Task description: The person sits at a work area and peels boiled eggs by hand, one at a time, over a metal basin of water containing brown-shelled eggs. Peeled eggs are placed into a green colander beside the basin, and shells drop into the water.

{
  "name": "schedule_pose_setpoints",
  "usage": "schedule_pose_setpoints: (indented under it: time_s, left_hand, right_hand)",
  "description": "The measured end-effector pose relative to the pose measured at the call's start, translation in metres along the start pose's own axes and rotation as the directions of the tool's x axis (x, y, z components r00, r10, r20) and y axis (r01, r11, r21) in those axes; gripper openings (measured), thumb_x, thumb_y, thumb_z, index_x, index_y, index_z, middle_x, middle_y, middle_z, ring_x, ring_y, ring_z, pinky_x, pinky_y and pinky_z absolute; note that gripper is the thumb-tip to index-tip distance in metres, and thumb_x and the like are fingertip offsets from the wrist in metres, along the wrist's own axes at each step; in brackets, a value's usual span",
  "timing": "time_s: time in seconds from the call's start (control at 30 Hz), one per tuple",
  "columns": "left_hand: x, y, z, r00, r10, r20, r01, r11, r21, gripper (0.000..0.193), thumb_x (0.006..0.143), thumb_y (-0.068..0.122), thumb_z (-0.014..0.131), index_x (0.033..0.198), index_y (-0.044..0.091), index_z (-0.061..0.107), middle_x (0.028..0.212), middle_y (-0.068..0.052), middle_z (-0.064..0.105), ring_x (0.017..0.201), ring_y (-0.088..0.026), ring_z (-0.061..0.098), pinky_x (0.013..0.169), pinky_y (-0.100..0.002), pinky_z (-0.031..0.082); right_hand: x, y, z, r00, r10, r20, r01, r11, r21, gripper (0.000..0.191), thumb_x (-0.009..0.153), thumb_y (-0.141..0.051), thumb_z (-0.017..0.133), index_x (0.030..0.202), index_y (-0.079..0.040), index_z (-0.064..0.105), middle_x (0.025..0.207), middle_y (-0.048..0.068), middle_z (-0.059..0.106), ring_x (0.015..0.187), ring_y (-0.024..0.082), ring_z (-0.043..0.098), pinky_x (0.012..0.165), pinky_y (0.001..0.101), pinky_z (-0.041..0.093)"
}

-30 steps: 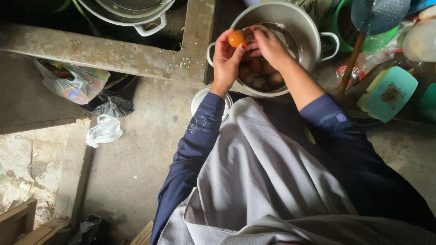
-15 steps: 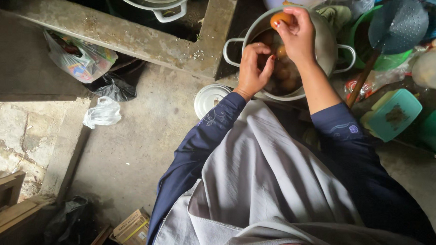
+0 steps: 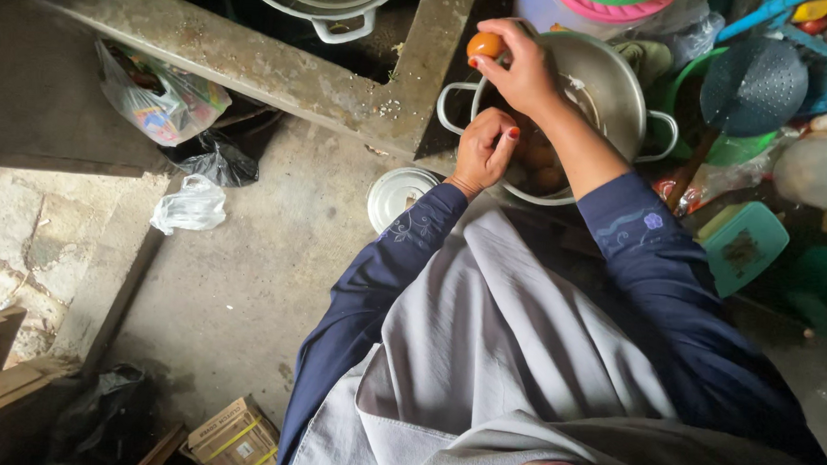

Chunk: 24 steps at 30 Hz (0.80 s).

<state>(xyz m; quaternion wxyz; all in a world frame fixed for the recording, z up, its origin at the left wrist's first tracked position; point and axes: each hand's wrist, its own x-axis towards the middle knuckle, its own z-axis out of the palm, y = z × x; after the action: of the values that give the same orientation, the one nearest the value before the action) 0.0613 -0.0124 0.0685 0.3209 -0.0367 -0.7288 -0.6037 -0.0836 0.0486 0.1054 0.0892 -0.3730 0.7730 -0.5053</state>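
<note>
From the head camera I look straight down on my two hands over a metal pot [image 3: 619, 83] with two loop handles. My right hand [image 3: 526, 69] is raised above the pot's far-left rim and pinches a small orange-brown egg [image 3: 486, 45] between thumb and fingertips, so it is closed on the egg. The egg is nearly round from here; its long axis seems to run roughly left to right across the frame, though I cannot tell which end is the blunt one. My right wrist bends back toward me, the forearm running down and right into a dark blue sleeve [image 3: 674, 303]. My left hand [image 3: 484, 151] sits lower, at the pot's near-left rim, fingers curled in loosely with the red-nailed thumb on top; I cannot tell whether it grips anything. The hands are apart, the right above the left. More brownish eggs [image 3: 539, 168] lie inside the pot, just beside the left hand. A round white lid [image 3: 398, 196] lies on the concrete floor [image 3: 241, 289] just left of my left forearm. A concrete ledge [image 3: 281, 65] crosses the top left, with a plastic bag [image 3: 161, 106] below it and a cardboard box [image 3: 233, 438] near the bottom edge. To the right stand a blue colander [image 3: 751, 85] and a teal tub [image 3: 743, 245].
</note>
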Motion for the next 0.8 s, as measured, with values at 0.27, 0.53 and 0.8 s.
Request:
schedule_pose_setpoints:
  time_s: [0.27,0.53,0.8]
  left_hand:
    - [-0.005,0.001,-0.010,0.989,-0.109,-0.101,0.103,0.993,-0.061,0.033,0.108,0.023,0.046,0.083,0.005,0.058,0.083,-0.010,0.061,0.077,-0.027,0.061,0.074,-0.036,0.050]
    - [-0.011,-0.010,-0.011,0.973,-0.182,-0.142,0.179,0.983,-0.036,0.031,0.110,0.024,0.045,0.092,0.004,0.061,0.089,-0.010,0.061,0.082,-0.025,0.063,0.079,-0.035,0.052]
    - [0.013,-0.011,0.007,0.837,-0.273,-0.475,0.186,0.957,-0.223,0.059,0.098,0.004,0.064,0.149,0.001,0.034,0.141,-0.012,0.047,0.124,-0.021,0.055,0.105,-0.032,0.047]
  right_hand:
    - [0.065,-0.021,0.051,0.886,-0.320,0.336,0.433,0.831,-0.348,0.044,0.075,-0.014,0.089,0.115,-0.010,0.071,0.114,0.013,0.068,0.107,0.037,0.066,0.090,0.0431,0.054]
    - [0.084,-0.037,0.070,0.943,-0.188,0.274,0.274,0.906,-0.323,0.037,0.082,-0.016,0.087,0.115,-0.009,0.071,0.110,0.010,0.071,0.096,0.032,0.071,0.080,0.0405,0.057]
    - [0.027,-0.025,-0.004,0.855,0.347,0.385,-0.518,0.558,0.649,0.031,0.102,-0.021,0.060,0.131,-0.009,0.062,0.111,0.010,0.067,0.084,0.023,0.075,0.075,0.0377,0.065]
